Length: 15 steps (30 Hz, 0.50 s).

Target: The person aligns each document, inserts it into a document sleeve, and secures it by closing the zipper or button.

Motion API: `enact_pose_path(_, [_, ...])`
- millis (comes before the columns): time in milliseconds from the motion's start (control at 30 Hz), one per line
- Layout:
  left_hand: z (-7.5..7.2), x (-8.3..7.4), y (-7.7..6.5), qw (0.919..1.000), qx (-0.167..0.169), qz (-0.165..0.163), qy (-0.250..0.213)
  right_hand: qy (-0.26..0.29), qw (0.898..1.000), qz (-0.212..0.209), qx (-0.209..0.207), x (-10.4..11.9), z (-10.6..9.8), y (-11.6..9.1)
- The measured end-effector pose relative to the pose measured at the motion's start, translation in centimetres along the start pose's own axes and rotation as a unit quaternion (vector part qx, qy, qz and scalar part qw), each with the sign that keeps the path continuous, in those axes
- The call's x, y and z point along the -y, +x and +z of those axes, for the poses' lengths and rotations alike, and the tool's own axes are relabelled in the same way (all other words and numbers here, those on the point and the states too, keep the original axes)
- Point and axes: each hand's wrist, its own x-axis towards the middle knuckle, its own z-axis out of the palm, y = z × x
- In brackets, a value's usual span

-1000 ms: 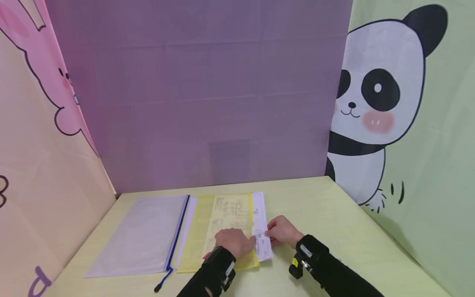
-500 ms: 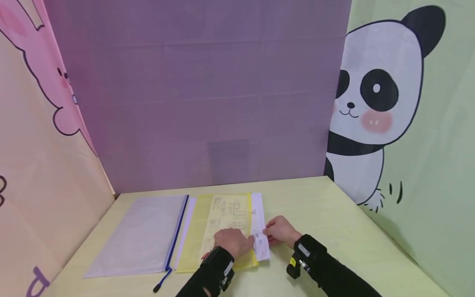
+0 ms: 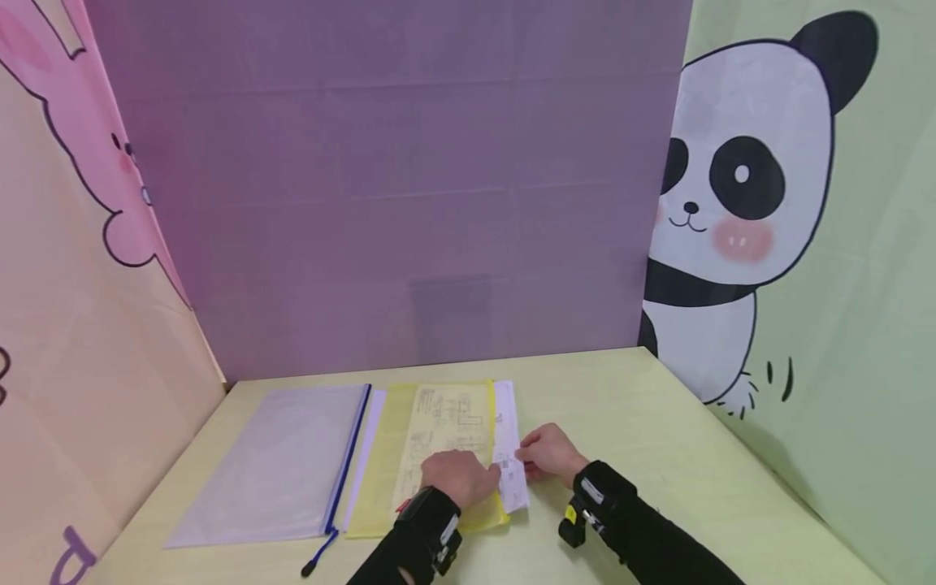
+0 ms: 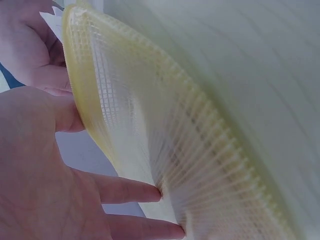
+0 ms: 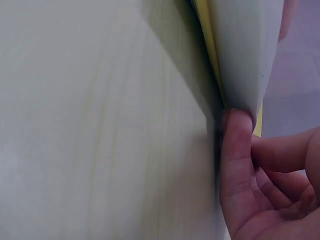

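A yellow mesh zipper pouch (image 3: 380, 479) lies on the table, with a printed sheet (image 3: 461, 406) visible through it. White papers (image 3: 509, 439) stick out past its right edge. My left hand (image 3: 457, 478) is over the pouch near this edge. In the left wrist view its thumb (image 4: 69, 114) passes behind the yellow border while two fingertips (image 4: 159, 193) touch the mesh; the pouch bows up there. My right hand (image 3: 552, 455) pinches the outer edge of the papers between thumb and fingers, as the right wrist view shows from close by.
A translucent pouch (image 3: 270, 463) with a blue zipper (image 3: 347, 459) lies at the left, its blue pull cord (image 3: 319, 552) hanging toward the front. Pale paper (image 3: 366, 455) shows beside the yellow pouch's left side. Purple, pink and green printed panels stand around the table (image 3: 621, 406).
My right hand has shifted slightly left with the papers, and a narrower strip of them shows beyond the pouch's edge. The left hand stays in nearly the same place.
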Motion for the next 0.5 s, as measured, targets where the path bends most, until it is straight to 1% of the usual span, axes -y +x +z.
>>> enact_pose_path(300, [-0.2, -0.1, -0.3, 0.9998, -0.019, 0.001, -0.006, -0.009, 1.000, -0.026, 0.007, 0.9, 1.2, 0.1])
enact_pose_path(500, [-0.1, -0.3, -0.2, 0.9998, -0.013, -0.007, -0.010, -0.012, 0.999, -0.028, 0.010, 1.3, 1.7, 0.3])
